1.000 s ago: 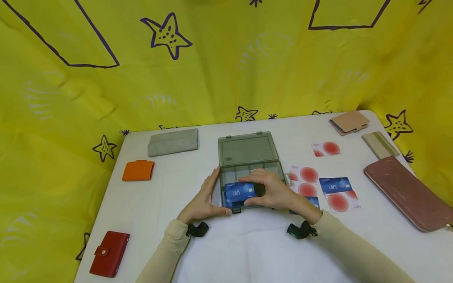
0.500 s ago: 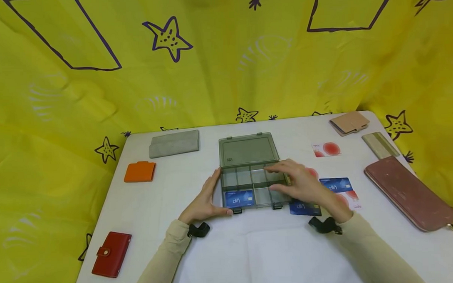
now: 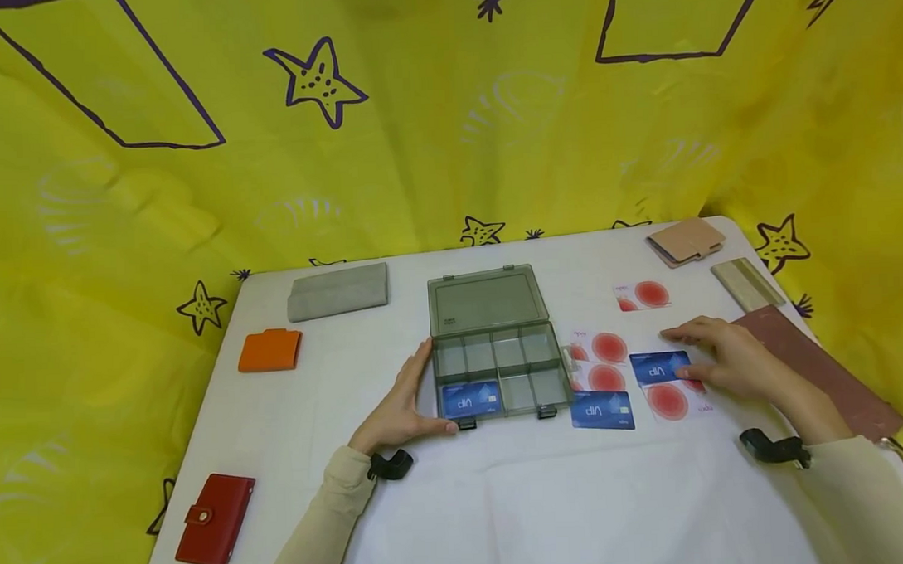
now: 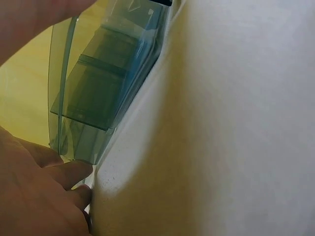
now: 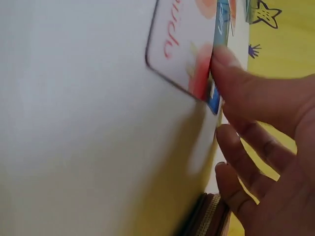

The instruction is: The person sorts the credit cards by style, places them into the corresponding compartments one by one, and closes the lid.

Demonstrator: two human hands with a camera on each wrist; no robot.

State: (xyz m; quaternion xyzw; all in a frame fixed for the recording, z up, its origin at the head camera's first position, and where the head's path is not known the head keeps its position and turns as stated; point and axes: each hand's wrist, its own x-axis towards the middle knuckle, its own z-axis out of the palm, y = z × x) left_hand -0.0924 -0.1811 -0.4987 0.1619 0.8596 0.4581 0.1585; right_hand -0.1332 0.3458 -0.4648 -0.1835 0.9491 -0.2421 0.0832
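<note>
A translucent grey-green compartment box lies with its lid folded back. One blue VIP card sits in its front left compartment. My left hand rests along the box's left side, fingers extended to the back corner and thumb at the front edge. To the right, my right hand reaches over another blue VIP card, which overlaps a white card with red circles. In the right wrist view, the thumb is at that blue card's edge, while the other fingers are relaxed and spread.
Beside the box lie more red-circle cards and a blue card. A lone card is farther back. Wallets ring the table: grey, orange, red, tan, beige-striped, and mauve zippered.
The right hand let go of a blue card in the box's front left compartment, then moved right to the loose cards. The left hand stayed at the box.
</note>
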